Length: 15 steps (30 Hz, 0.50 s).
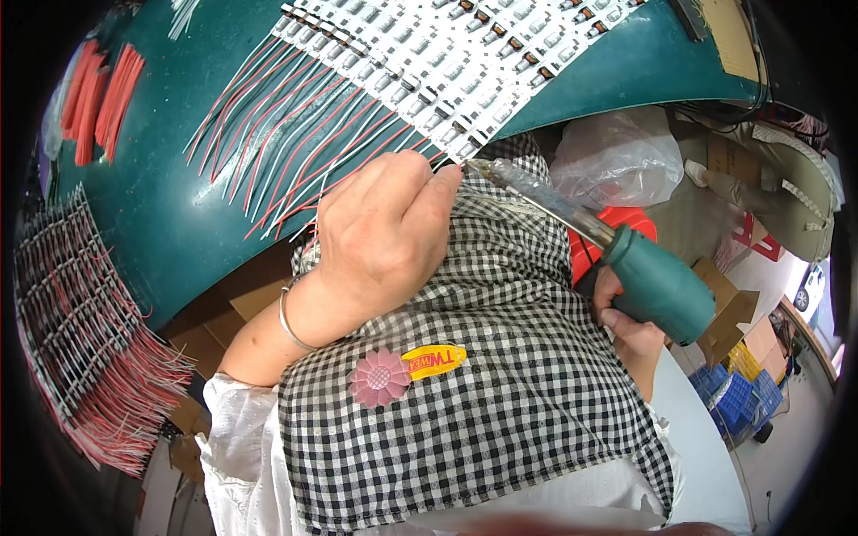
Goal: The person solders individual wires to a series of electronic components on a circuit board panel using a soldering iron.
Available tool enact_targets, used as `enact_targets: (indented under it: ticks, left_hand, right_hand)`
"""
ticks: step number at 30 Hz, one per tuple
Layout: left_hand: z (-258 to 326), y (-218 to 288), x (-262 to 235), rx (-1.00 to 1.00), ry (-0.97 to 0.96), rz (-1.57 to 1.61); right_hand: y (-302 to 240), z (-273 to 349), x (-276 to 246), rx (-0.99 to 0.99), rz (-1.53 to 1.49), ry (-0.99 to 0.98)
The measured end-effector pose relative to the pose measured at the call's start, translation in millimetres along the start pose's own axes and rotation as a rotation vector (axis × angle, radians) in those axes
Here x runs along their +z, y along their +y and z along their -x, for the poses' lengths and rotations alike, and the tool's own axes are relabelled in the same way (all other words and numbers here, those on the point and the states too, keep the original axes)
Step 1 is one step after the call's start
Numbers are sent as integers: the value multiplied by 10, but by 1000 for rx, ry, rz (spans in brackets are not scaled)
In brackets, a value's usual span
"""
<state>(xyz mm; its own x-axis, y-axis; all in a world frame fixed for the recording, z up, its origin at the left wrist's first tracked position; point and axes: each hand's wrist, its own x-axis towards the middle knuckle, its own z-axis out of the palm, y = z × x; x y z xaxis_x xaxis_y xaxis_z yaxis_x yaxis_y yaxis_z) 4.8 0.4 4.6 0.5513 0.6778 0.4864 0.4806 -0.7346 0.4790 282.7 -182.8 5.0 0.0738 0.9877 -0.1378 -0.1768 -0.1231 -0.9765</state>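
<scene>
Wrapping the right grip (633,332) closed around a green-handled soldering iron (660,281), pointing its metal tip (484,169) up and leftward at the near corner of a white circuit-board panel (465,76). Curling the left grip (384,223) just beside that tip, partly turned away; being unable to tell how far closed, or about any wire caught there. Seeing the panel lying on the green bench (170,259), its corner at the near edge, with red and white wires (275,134) fanning out from its left side. Seeing also bundles of red wires (118,103) lying farther left.
</scene>
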Motion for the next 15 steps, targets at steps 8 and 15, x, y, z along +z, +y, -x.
enact_targets:
  ticks: [8, 15]
  left_hand:
    - [-1, 4, -10, -5, -12, -19]
    - [1, 16, -14, -7, -17, -16]
  right_hand:
    - [-278, -253, 285, 67, 52, 153]
    - [-262, -290, 180, 14, 7, -5]
